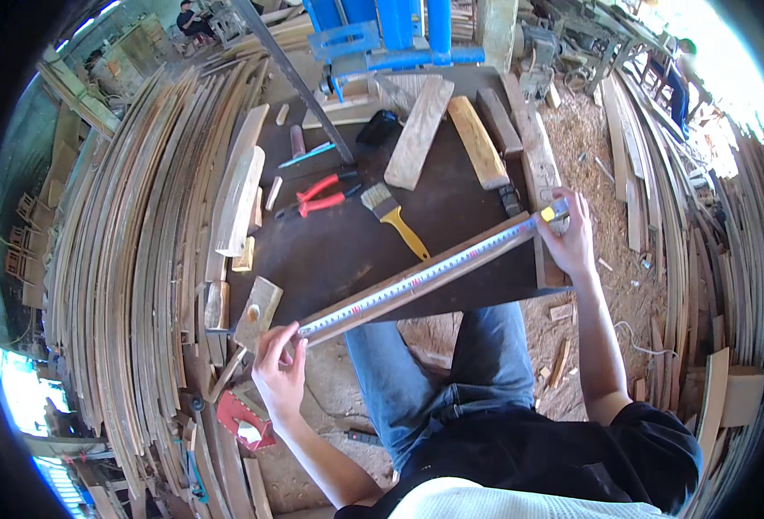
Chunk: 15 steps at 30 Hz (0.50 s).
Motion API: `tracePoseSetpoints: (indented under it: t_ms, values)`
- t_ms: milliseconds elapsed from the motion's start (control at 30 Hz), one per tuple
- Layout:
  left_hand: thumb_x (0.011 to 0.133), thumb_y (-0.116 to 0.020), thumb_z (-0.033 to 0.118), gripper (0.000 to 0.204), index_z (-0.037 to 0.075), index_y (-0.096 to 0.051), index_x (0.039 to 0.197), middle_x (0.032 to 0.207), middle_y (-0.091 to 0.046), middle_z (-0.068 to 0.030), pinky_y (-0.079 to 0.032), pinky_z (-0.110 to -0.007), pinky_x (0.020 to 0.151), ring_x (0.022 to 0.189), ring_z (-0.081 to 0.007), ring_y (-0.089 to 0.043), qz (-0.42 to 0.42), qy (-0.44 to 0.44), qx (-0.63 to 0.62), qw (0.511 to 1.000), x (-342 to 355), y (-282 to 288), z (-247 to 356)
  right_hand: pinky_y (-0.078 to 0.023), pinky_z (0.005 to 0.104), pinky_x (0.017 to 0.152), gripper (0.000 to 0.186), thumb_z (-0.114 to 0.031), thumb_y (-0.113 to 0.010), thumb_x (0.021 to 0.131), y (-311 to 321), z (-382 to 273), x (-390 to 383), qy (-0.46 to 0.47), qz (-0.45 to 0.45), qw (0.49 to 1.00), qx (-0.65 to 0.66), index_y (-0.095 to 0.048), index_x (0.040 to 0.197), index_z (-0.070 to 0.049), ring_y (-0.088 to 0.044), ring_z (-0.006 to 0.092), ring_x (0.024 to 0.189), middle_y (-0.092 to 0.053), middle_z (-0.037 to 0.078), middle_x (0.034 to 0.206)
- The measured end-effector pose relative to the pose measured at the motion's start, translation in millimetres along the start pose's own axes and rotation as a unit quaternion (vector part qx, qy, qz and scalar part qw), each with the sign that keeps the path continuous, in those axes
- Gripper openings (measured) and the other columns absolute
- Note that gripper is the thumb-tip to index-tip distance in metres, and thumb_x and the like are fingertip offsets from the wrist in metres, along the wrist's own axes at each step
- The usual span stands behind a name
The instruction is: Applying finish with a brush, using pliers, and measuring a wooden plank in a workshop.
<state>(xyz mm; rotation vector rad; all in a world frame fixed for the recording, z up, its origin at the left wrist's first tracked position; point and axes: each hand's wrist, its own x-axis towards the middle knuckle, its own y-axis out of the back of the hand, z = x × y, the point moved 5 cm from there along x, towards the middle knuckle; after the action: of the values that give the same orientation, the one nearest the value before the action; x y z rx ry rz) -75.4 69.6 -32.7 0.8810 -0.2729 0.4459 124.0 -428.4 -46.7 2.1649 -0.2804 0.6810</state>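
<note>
A white tape measure blade point(416, 282) is stretched along a narrow wooden strip point(373, 308), which slants up to the right across the near side of the dark worktable point(313, 251). At the lower left end, my left hand point(280, 374) pinches the blade's end against the strip with thumb and fingers. My right hand point(572, 240) grips the tape's silver and yellow case point(555, 212) at the far right end. Just beyond the strip lies a paintbrush point(396, 223) with a yellow handle. Farther left are red-handled pliers point(321, 195).
Wood blocks point(420, 132) and a yellowish block point(477, 143) lie at the table's back, below a blue metal machine point(390, 39). Long wooden strips point(140, 242) are stacked on the left, more point(684, 225) on the right. A red-handled tool point(243, 421) sits near my left forearm. Two people are in the distance.
</note>
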Motion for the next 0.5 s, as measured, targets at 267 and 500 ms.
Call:
tracePoseSetpoints:
  t_ms: [267,500]
  values:
    - [0.089,-0.083,0.011,0.034,0.014,-0.078,0.122,0.11,-0.071,-0.0052,-0.048,-0.031,0.058,0.064,-0.0158,-0.057,-0.001,0.024,0.02,1.0,2.2,-2.5,-0.9,-0.048,0.0444,0.098,0.052,-0.017,-0.08,0.087,-1.2,-0.5,1.3,-0.007,-0.013,1.0,0.012,-0.058,0.132,-0.004,-0.06,0.0354,0.11,-0.062,0.017,0.117]
    - [0.085,-0.088,0.013,0.032,0.013,-0.081,0.116,0.108,-0.071,-0.0049,-0.055,-0.03,0.066,0.073,-0.0158,-0.065,-0.106,0.053,-0.011,0.993,15.0,2.8,-4.3,-0.048,0.0458,0.098,0.052,-0.018,-0.082,0.086,-2.7,4.2,0.1,-0.008,-0.006,1.0,0.01,-0.06,0.131,-0.004,-0.06,0.036,0.11,-0.063,0.016,0.115]
